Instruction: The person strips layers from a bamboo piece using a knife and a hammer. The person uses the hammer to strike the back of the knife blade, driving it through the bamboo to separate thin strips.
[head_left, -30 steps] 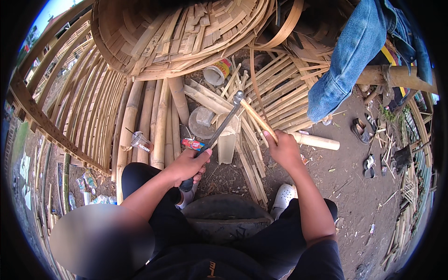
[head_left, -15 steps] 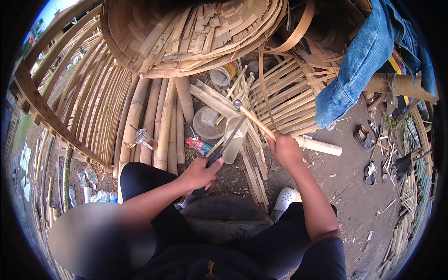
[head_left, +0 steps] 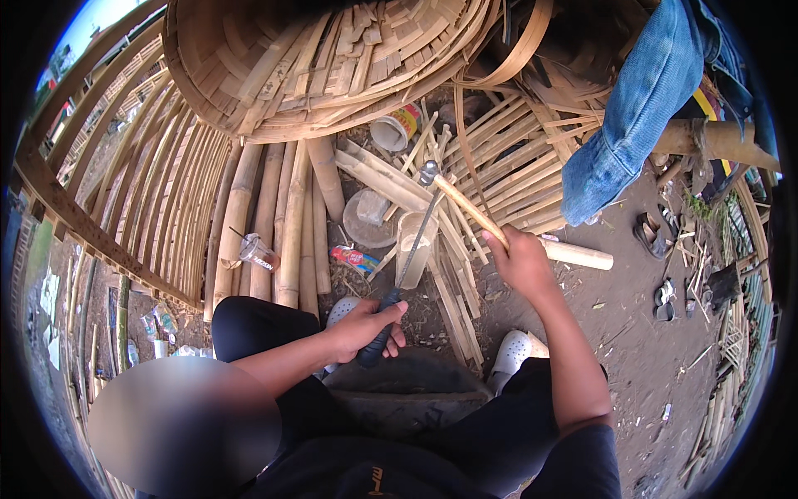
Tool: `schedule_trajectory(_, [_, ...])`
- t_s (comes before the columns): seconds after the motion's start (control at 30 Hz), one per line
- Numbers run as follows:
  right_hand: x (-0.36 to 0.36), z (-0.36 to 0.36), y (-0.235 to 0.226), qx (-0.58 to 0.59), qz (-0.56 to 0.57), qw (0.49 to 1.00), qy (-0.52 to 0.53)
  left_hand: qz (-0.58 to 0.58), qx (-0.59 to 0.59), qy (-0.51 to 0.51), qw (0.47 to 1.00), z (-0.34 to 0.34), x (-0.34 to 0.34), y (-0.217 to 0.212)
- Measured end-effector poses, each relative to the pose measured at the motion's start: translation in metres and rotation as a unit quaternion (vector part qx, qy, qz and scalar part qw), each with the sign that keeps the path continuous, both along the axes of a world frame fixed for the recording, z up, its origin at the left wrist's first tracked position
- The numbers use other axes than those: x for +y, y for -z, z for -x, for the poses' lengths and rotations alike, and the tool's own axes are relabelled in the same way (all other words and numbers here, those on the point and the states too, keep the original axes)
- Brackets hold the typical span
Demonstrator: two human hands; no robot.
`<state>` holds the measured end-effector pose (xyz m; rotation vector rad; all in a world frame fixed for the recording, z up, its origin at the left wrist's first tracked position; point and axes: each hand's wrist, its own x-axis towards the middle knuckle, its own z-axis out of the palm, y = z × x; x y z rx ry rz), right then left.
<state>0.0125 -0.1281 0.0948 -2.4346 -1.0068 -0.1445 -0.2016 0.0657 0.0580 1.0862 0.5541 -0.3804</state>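
Observation:
My left hand (head_left: 364, 326) has its fingers loosely round the black handle of a tool with a long, thin dark blade (head_left: 418, 241). I cannot tell whether it is a knife, as the blade shows nearly edge-on. It points away from me over a split piece of bamboo (head_left: 407, 264). In my right hand (head_left: 527, 262) is a hammer (head_left: 470, 208), gripped by its wooden handle. The metal hammer head is close to the blade's far end; whether they touch is unclear.
A large woven bamboo basket (head_left: 332, 71) stands ahead. Bamboo poles (head_left: 291, 224) lie at left beside a slatted bamboo frame (head_left: 166, 191). Several split strips (head_left: 453, 308), a grey stone (head_left: 373, 208) and a plastic cup (head_left: 258, 252) lie around. Denim cloth (head_left: 628, 125) hangs at right.
The black handle has come slightly nearer and to the right, and my left fingers look looser round it. The hammer head is a little farther from me.

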Motion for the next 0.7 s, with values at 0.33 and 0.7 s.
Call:
schedule_trajectory(0.33, [0.000,0.001,0.001,-0.007,0.017,1.000,-0.004,0.067,-0.027,-0.075,0.995,0.002,-0.015,0.012])
schedule_trajectory(0.7, [0.008,0.015,-0.037,0.003,-0.171,0.985,-0.032,0.011,-0.019,-0.087,0.996,-0.001,-0.015,0.008])
